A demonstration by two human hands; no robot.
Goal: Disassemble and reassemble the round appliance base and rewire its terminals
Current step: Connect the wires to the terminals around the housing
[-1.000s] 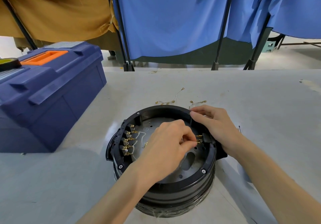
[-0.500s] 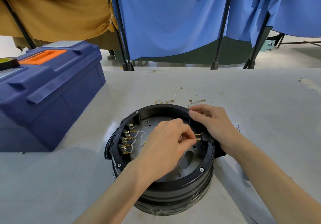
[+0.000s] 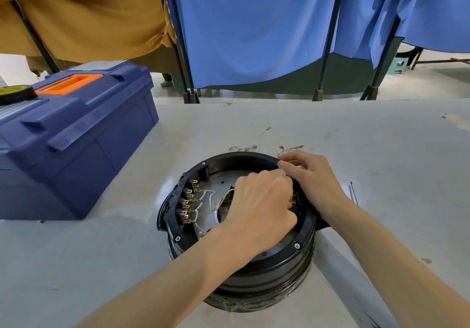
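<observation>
A dark blue toolbox (image 3: 76, 137) with an orange handle sits at the left edge of the table (image 3: 381, 149), and a roll of tape (image 3: 15, 93) lies on its lid. Behind the table hang a tan cloth (image 3: 89, 17) on the left and blue curtains (image 3: 254, 35) to the right.

The round appliance base (image 3: 241, 276), black and drum-shaped, stands around the middle of the table, nearer my edge than the far one. Its open side faces straight up. Being round, it has no long axis of its own. Inside, a row of brass terminals (image 3: 189, 201) runs along the left inner wall from far to near, with the blades pointing right, toward the centre. Thin white wires (image 3: 206, 198) loop from them across the metal floor.

My left hand (image 3: 259, 205) reaches into the base from my side, fingers curled toward small terminals on the right inner wall. The back of the hand hides the fingertips, so I cannot tell what they pinch, if anything.

My right hand (image 3: 312, 182) grasps the base's far right rim, fingers curved over its edge.

Loose wires (image 3: 251, 144) with brass ends lie on the table just behind the base. A thin metal rod (image 3: 353, 194) lies to the right of my right hand, its length running far to near.
</observation>
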